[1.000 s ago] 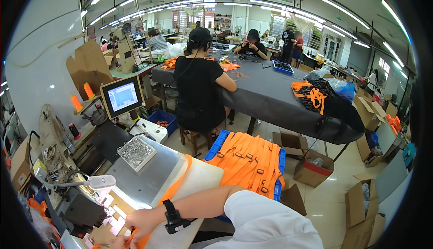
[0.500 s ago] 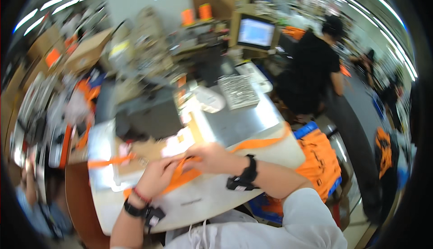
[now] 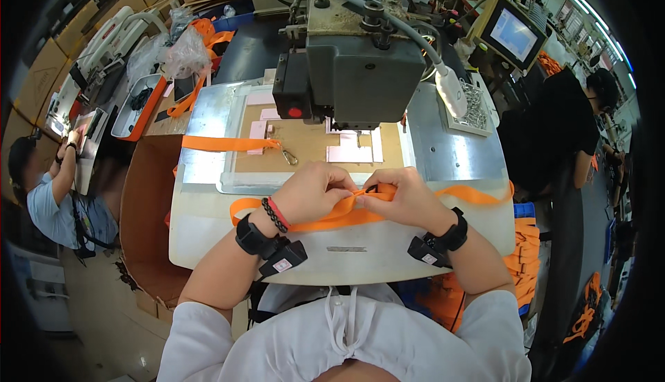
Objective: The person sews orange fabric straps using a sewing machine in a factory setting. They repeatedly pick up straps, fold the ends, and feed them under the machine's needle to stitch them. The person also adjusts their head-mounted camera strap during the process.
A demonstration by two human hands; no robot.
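Both hands pinch one orange webbing strap (image 3: 332, 221) just in front of the sewing machine. My left hand (image 3: 312, 191) closes thumb and fingers on it. A short way to the right, my right hand (image 3: 405, 198) pinches the same strap. Between the fingertips shows a small black piece (image 3: 372, 189), perhaps a slider, partly hidden. The strap loops by my left wrist and runs off to the right across the white table board (image 3: 291, 261). Beyond my left hand, another orange strap (image 3: 225, 144) lies across the work plate, with a metal snap hook (image 3: 289, 157) at its end.
The sewing machine head (image 3: 350, 70) stands over a brown template (image 3: 298, 160) with pink pieces. At right are a tray of metal hardware (image 3: 467, 105), a screen (image 3: 512, 32) and a pile of orange straps (image 3: 524, 264). A cardboard box (image 3: 149, 209) borders the left. Co-workers sit on both sides.
My view has swung and levelled, so the picture is sharp and the machine head stands in the upper middle. Both hands still grip the strap, with the black piece now showing between them.
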